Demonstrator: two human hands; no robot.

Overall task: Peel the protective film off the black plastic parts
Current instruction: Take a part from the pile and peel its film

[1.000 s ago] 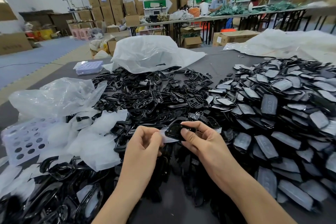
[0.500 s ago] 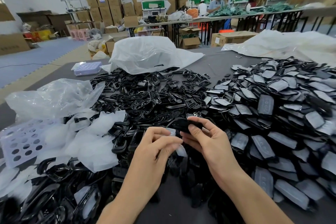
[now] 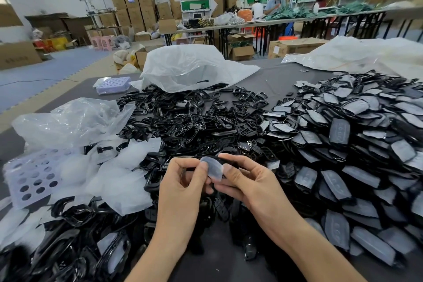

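Found the heap of film-covered parts (image 3: 357,135) on the right of the table (image 3: 281,80), the heap of bare parts (image 3: 183,126) in the middle and down the near left. Saw loose films (image 3: 119,181) piled left of the hands, partly over a holed tray (image 3: 32,181), a crumpled bag (image 3: 68,121) behind them. Noted a large bag (image 3: 190,68) behind the middle heap, a second tray (image 3: 113,84) to its left, a sheet (image 3: 366,55) at the far right. Saw left hand (image 3: 183,188) and right hand (image 3: 254,183) together at the near middle, a film (image 3: 214,168) pinched between them, perhaps lying on a part
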